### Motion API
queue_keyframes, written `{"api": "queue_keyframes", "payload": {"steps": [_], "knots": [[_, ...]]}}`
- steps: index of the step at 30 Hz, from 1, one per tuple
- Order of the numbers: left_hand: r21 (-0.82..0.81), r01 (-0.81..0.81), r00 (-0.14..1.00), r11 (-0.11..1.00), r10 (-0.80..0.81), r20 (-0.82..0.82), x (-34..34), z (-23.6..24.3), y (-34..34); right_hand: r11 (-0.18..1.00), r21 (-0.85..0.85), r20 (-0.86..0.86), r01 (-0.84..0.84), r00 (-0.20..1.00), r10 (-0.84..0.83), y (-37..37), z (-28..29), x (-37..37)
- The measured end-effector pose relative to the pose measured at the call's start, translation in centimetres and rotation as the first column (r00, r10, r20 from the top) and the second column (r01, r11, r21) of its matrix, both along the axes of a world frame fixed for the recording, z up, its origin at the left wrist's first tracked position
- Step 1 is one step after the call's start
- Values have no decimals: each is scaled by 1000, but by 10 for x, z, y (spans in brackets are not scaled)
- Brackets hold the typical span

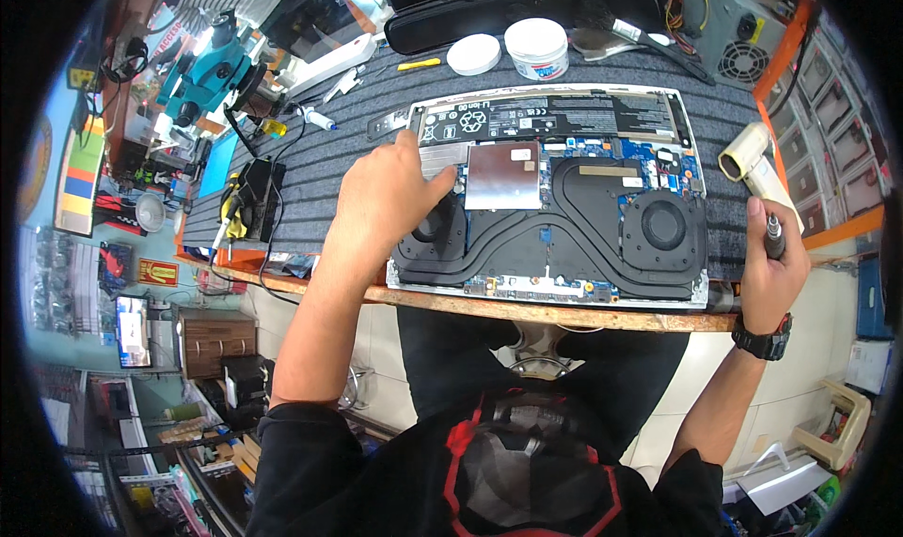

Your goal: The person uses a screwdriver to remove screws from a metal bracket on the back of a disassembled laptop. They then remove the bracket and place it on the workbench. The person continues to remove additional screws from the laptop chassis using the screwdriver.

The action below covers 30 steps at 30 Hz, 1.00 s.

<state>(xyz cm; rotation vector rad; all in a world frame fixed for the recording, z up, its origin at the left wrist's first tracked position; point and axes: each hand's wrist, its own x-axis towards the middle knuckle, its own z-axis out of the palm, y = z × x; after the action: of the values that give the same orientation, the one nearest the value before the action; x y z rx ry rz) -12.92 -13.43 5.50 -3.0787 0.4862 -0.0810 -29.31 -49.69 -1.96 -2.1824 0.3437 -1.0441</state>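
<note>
An opened laptop (583,245) lies on the ribbed grey mat with its insides facing up. Along its far edge runs a black battery (555,118), and a shiny metal plate (503,175) sits near the middle. My left hand (388,194) rests over the laptop's left side, thumb and index finger apart; its other fingers are hidden. Off the right edge, my right hand (779,264) is closed around a dark screwdriver (774,238) whose metal end points up. A cream gun-shaped tool (751,161) lies just beyond that hand.
Behind the laptop stand a white tub (537,48) and its round lid (473,55), with a brush (649,43) to their right. A teal microscope (207,67) occupies the far left. The wooden table edge (564,313) runs close along the laptop's near side.
</note>
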Motion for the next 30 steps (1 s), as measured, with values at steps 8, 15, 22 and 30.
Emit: {"api": "queue_keyframes", "payload": {"steps": [8, 15, 22, 30], "knots": [[46, -61, 997, 997, 63, -37, -4, 7, -17, 997, -7, 71, -81, 994, 81, -1, 5, -6], [-9, -124, 991, 992, 123, -57, -4, 15, -18, 985, 57, 17, -164, 987, 163, -6, 6, -8], [-116, -154, 987, 981, 148, -54, -4, 22, -7, 980, -12, -111, -198, 974, 196, 7, 11, -4], [-303, -53, 992, 951, 85, 94, -17, 7, 4, 919, -388, -397, -66, 912, -102, 14, 3, -20]]}}
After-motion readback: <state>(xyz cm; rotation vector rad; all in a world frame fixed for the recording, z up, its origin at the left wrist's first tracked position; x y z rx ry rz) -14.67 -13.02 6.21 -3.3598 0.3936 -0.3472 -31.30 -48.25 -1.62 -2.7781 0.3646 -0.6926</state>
